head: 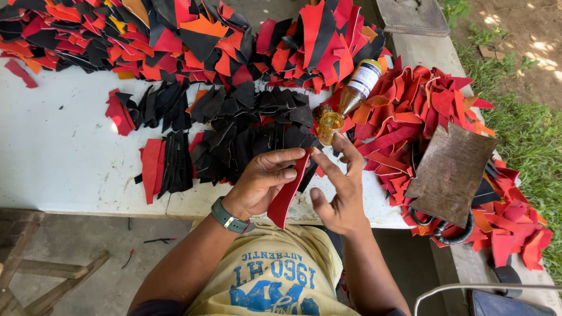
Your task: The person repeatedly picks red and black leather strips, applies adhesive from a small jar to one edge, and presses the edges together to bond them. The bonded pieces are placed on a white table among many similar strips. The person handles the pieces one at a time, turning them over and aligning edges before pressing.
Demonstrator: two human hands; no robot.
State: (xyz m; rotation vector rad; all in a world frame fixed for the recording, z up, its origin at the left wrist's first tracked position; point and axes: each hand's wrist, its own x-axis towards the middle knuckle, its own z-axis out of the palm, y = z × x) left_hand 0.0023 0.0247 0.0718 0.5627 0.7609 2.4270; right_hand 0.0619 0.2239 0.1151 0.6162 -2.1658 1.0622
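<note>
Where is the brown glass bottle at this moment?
In the head view the brown bottle lies tilted on the white table, right of centre, between the black pieces and the red pile, just beyond the right hand.

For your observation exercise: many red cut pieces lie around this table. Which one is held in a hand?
The long curved red strip, pinched in the left hand beside the right hand. All other red pieces lie loose on the table.

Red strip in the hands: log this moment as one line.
left hand: holds red strip | right hand: open, fingertip at strip's top end | glue bottle: lying on table | black pieces: piled ahead
</note>
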